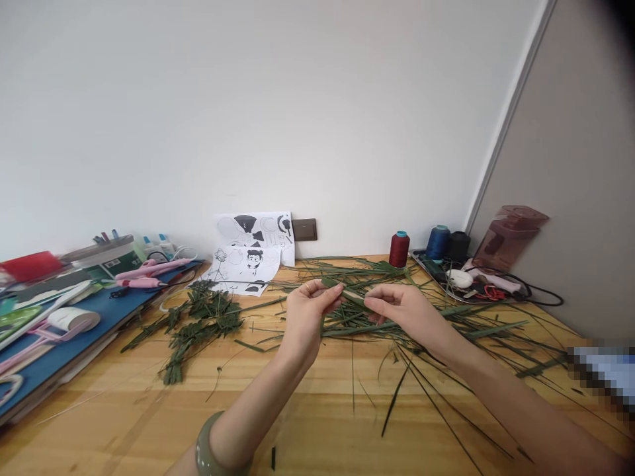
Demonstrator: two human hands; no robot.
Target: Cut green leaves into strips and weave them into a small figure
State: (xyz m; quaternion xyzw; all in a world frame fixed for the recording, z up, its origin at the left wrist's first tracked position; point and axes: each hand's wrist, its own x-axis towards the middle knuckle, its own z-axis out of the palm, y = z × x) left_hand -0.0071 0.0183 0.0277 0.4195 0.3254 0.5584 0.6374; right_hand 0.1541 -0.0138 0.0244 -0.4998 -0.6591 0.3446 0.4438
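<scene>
A green leaf strip point(353, 299) stretches between my two hands, above the middle of the wooden table. My left hand point(311, 307) pinches its left end between thumb and fingers. At the other end, my right hand point(391, 303) is closed on the strip with thumb and fingertips. Beneath and behind both hands lies a loose heap of long green leaf strips point(347, 324). To the left sits a pile of woven green leaf pieces point(203, 320). Parts of the fingers of both hands are hidden from view.
Printed drawings point(248, 261) lean against the wall. A dark red thread spool point(399, 250) stands at the back, beside a tray point(436, 283) with a blue spool point(438, 243) and cables. On the left, a blue board point(114, 311) carries a pink glue gun point(141, 283), tape and tools.
</scene>
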